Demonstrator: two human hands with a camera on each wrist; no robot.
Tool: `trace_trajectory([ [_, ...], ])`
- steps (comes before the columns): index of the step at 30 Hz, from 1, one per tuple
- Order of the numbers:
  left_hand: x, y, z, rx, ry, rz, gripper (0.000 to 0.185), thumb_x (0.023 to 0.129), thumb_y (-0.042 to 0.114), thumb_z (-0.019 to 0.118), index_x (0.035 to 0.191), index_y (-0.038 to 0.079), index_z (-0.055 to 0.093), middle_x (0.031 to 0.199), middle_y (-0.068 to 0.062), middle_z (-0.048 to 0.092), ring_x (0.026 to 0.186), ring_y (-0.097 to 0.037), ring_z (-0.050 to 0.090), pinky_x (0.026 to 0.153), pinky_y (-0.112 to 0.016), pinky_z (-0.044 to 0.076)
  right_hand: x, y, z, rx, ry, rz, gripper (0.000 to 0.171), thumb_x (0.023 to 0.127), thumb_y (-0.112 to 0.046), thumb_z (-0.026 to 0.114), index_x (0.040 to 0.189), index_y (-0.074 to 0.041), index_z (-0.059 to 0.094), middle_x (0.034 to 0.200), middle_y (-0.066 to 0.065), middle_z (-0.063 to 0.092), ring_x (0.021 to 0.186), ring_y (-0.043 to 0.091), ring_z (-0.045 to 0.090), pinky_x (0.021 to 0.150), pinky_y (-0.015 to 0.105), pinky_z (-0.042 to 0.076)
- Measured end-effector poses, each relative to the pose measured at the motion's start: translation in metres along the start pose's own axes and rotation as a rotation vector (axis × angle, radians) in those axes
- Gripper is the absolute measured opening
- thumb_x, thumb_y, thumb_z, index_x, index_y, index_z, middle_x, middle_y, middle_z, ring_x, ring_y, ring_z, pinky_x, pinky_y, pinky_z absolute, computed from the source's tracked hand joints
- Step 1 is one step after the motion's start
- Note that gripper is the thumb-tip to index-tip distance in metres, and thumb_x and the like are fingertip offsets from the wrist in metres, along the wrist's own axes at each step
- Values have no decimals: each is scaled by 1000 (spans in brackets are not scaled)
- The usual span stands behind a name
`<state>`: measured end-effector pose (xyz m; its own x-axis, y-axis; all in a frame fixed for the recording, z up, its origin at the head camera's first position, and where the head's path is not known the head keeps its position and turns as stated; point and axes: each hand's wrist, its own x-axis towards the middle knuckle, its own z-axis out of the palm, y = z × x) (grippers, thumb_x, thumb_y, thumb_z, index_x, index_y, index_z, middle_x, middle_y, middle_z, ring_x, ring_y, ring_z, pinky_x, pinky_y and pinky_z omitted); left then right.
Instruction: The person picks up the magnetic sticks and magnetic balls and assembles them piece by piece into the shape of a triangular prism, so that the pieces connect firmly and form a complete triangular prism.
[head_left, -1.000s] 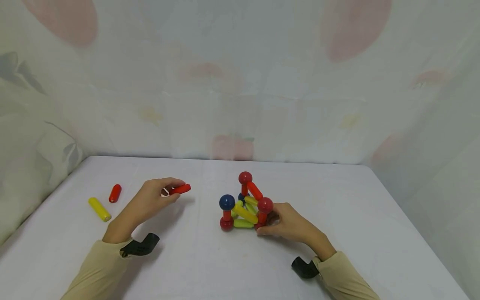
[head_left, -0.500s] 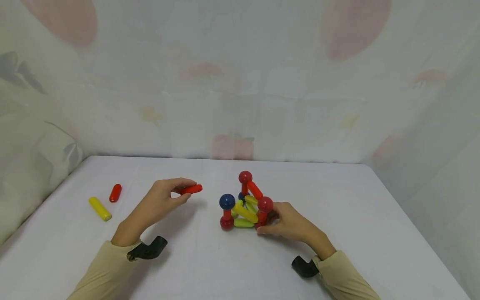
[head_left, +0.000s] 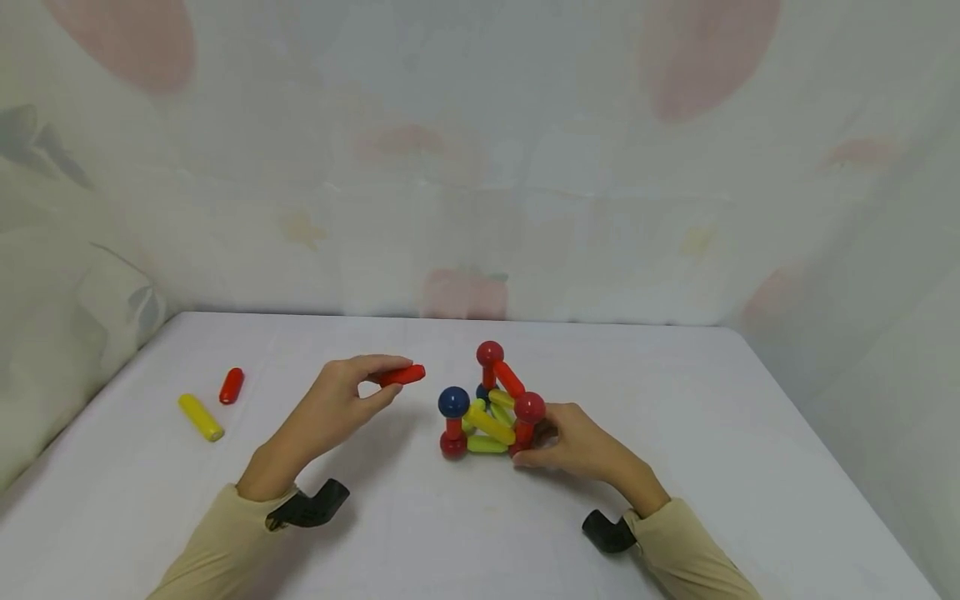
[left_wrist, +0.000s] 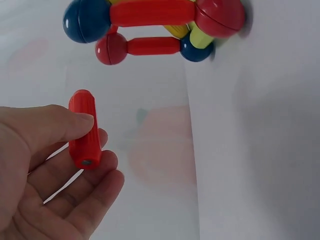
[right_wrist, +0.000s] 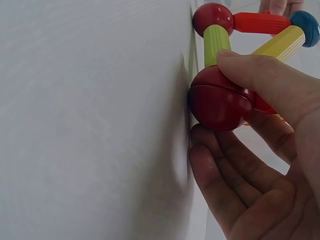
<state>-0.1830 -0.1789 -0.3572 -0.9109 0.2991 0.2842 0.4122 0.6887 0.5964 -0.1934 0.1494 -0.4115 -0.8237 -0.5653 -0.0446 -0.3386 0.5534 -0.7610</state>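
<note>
My left hand (head_left: 337, 408) pinches a red magnetic rod (head_left: 405, 374) between thumb and fingers, held above the table to the left of a ball-and-rod structure (head_left: 491, 427). One metal-tipped end of that rod shows in the left wrist view. Upright red rods in the structure carry a blue ball (head_left: 453, 402) and two red balls. A yellow rod and a red rod slope between the upper balls, and lime rods join the base. My right hand (head_left: 577, 446) grips the near right corner, with thumb and fingers around its lower red ball (right_wrist: 220, 102).
A short red rod (head_left: 232, 386) and a longer yellow rod (head_left: 200, 417) lie at the left of the white-covered table (head_left: 420, 517). A patterned cloth (head_left: 570, 167) hangs behind the table's back edge.
My left hand has moved right with the red rod, closer to the structure. The right hand and the structure have stayed in place.
</note>
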Motion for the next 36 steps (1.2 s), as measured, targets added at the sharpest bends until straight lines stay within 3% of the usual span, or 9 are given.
trace_trajectory([
  [13, 12, 32, 7, -27, 30, 143, 33, 90, 7, 70, 123, 12, 69, 113, -4, 73, 95, -18, 65, 75, -24, 57, -3, -2, -1, 7, 3, 11, 34, 82, -28, 82, 107, -13, 65, 94, -5, 70, 86, 11, 64, 80, 23, 54],
  [21, 18, 51, 17, -53, -4, 203, 35, 89, 9, 72, 124, 14, 69, 117, -1, 72, 99, -15, 65, 80, -28, 57, -3, -3, -1, 25, 1, 10, 35, 82, -26, 82, 109, -12, 65, 94, -4, 69, 84, 12, 63, 77, 22, 53],
  [28, 21, 60, 25, -93, -35, 250, 35, 89, 7, 73, 123, 11, 69, 114, -2, 73, 98, -15, 64, 82, -27, 57, -3, -3, 1, 26, 7, -16, 34, 82, -27, 82, 108, -13, 65, 94, -5, 69, 84, 11, 64, 77, 22, 54],
  [36, 22, 68, 35, -124, -69, 289, 33, 88, 5, 73, 121, 9, 70, 116, -5, 73, 109, -20, 68, 93, -36, 56, -3, 0, 1, 17, 13, -34, 34, 81, -27, 83, 107, -14, 65, 93, -4, 69, 84, 11, 64, 77, 23, 54],
])
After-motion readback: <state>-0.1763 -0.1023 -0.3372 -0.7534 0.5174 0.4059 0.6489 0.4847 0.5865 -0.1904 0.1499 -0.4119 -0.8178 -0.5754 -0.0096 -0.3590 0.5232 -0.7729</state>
